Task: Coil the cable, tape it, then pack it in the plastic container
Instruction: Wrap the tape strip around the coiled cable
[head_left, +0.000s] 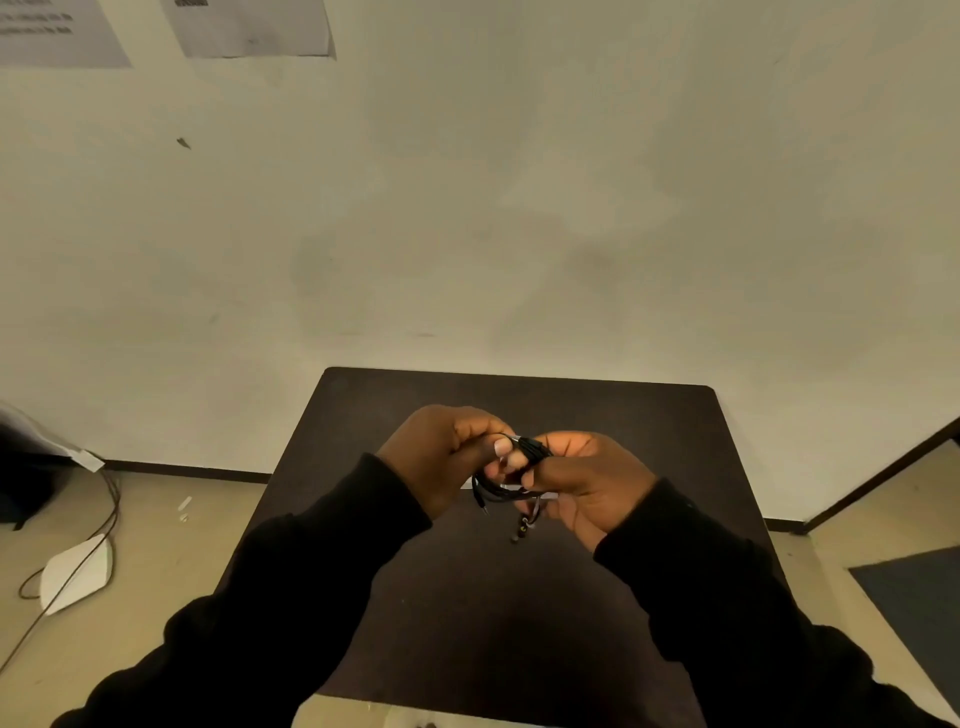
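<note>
A thin black cable (506, 493), gathered into a small coil, hangs between both hands above the dark table (649, 426). My left hand (441, 457) pinches the coil's top from the left. My right hand (587, 483) holds it from the right, with the cable wound over its fingers. Loose ends with small plugs (519, 530) dangle below the coil. Tape and a plastic container are not in view.
The small dark square table stands against a pale wall (519, 208). On the floor at left lie a white flat object (78, 577) and brown wires (106, 519). A dark mat (919, 597) lies on the floor at right.
</note>
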